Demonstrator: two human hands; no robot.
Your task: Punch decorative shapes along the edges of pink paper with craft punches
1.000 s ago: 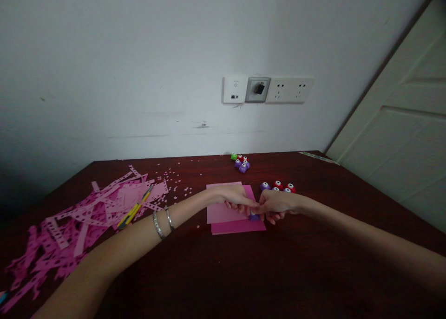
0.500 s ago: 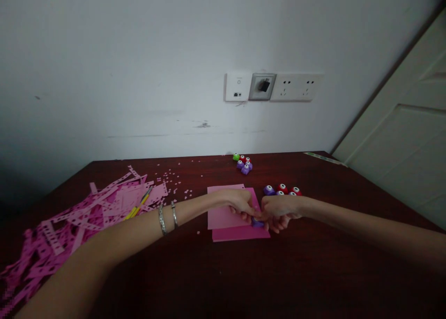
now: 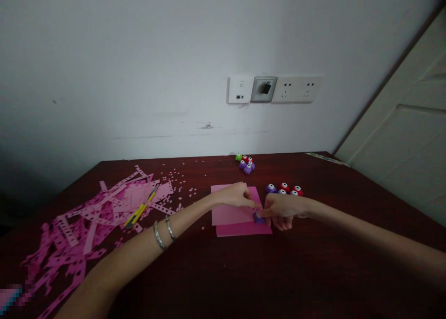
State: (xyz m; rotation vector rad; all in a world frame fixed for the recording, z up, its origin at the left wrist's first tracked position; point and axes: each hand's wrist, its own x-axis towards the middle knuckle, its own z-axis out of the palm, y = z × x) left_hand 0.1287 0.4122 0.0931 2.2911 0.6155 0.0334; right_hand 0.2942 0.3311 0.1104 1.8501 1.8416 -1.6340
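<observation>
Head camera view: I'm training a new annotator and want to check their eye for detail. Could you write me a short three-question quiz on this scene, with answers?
1. What colour is the punch at the right edge of the pink sheets, beside the right hand?
A) green
B) red
C) purple

2. True or false: the yellow cutter lies to the left of the pink sheets.

3. Which of the person's forearms wears the two silver bracelets?

Key: 1. C; 2. true; 3. the left.
</observation>
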